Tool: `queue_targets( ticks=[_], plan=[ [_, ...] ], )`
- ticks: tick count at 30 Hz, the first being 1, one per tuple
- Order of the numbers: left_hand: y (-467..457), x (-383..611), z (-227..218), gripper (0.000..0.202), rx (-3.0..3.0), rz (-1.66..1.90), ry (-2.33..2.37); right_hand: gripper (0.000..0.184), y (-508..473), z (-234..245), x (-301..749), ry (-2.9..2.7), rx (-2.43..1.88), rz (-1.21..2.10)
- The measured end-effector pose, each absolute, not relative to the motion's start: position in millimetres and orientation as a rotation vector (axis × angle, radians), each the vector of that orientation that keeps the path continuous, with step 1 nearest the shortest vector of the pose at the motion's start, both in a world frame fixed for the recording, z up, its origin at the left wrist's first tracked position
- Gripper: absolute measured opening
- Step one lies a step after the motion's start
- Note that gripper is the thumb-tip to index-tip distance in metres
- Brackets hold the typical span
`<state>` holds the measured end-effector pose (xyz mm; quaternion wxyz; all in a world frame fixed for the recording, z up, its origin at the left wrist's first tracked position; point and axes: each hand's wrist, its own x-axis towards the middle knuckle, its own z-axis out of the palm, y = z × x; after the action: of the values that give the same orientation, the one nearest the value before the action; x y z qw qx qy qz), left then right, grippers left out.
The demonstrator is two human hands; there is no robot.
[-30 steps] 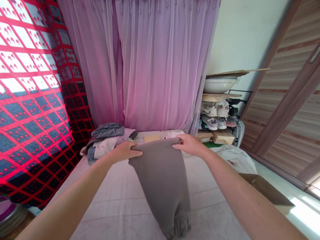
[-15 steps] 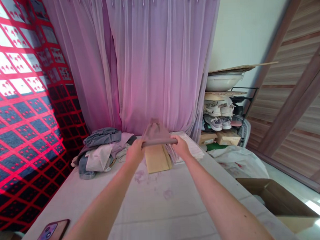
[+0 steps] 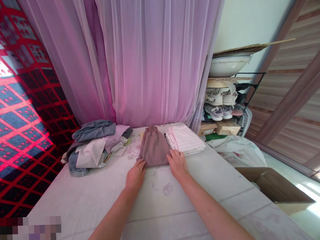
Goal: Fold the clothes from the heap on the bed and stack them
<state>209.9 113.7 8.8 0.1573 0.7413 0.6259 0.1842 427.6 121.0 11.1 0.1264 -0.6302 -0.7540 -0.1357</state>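
Observation:
A mauve-brown folded garment (image 3: 154,150), seemingly trousers with a gathered band at the far end, lies flat on the bed, over a yellow folded piece of which only a sliver shows. My left hand (image 3: 136,174) pinches its near left corner, the fingertips on top of the cloth. At the near right corner, my right hand (image 3: 178,163) has its fingers closed on the edge. Just right of the garment sits a folded stack of white striped cloth (image 3: 185,138).
A loose heap of clothes (image 3: 90,150) lies at the bed's left. Past the right edge stand a shoe rack (image 3: 222,103), a clear plastic bag (image 3: 234,150) and an open cardboard box (image 3: 277,186). A purple curtain (image 3: 152,64) hangs behind. The lower left corner is pixelated.
The mauve-brown garment, held up over the yellow piece before, has come down onto it and lies flat. Both hands have moved down and nearer. The view has tilted and shifted slightly.

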Motion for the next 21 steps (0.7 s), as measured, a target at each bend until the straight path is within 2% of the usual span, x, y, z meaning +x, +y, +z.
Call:
queue_targets(
  ticks=[4, 9, 15, 21],
  plan=[
    [106, 210, 4, 0.047, 2.151, 0.565, 1.749, 0.045, 98, -11, 427, -2.158, -1.764, -0.364],
    [97, 206, -8, 0.051, 2.181, 0.748, 1.697, 0.043, 72, -25, 423, -2.071, -1.847, -0.164],
    [84, 193, -20, 0.053, 2.144, 0.83, 1.731, 0.037, 61, -18, 427, -1.977, -1.823, -0.142],
    [62, 178, -21, 0.044, 2.261, 0.647, 1.683, 0.032, 40, -27, 432, -1.889, -1.848, -0.058]
  ],
)
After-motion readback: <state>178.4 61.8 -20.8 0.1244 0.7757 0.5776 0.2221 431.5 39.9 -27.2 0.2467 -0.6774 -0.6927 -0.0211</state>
